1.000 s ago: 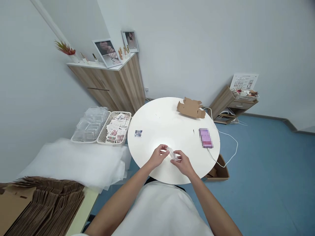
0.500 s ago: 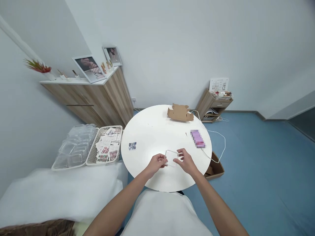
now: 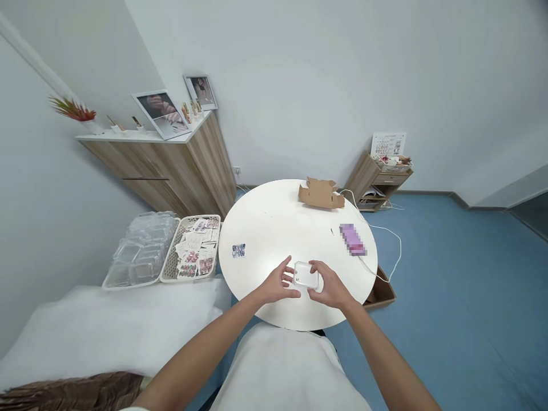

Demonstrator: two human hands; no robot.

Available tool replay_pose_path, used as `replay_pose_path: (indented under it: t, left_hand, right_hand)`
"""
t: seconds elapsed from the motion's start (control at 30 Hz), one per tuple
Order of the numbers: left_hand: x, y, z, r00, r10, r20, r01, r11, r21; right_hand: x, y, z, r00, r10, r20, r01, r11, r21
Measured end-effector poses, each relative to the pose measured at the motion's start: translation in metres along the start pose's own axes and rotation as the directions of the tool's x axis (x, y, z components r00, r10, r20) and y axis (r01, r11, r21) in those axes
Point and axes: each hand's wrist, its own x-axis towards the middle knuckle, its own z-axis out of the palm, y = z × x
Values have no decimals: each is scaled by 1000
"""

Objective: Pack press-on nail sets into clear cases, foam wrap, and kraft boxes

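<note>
A small clear plastic box (image 3: 305, 275) with a white face and a tiny dark letter at its lower left is between my hands, above the near part of the white oval table (image 3: 274, 228). My right hand (image 3: 330, 286) grips it by the right side, thumb below and fingers above. On the other side my left hand (image 3: 276, 283) is open, thumb and fingers apart, close to the box's left edge. A card of dark blue press-on nails (image 3: 238, 250) lies at the table's left.
Farther back on the table are an unfolded brown cardboard box (image 3: 321, 194) and a pixelated purple item (image 3: 353, 239) with a white cable. Left stand baskets of clear plastic boxes (image 3: 143, 251) and nail cards (image 3: 194, 251). An open carton (image 3: 380, 294) sits below right.
My left hand has let go of the clear plastic box and spread its fingers. The box has turned, now showing a white face with a letter, held by my right hand.
</note>
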Motion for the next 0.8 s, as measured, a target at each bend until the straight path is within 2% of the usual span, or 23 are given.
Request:
replay_pose_path:
  t: [0.13,0.3,0.63,0.8]
  left_hand:
    - [8,5,-4,998,47,42,-49,998,46]
    - [8,10,1,997,68,47,-67,998,-3]
    - [4,13,13,999,44,-3,-43,960,-276]
    - [2,18,16,998,58,2,-54,942,-332]
  right_hand:
    - [5,-3,-3,998,-58,-18,58,998,22]
    - [7,-4,-5,997,-77,-30,79,995,62]
    - [11,5,14,992,-16,-123,44,973,226]
    - [10,6,21,983,-16,-181,64,962,267]
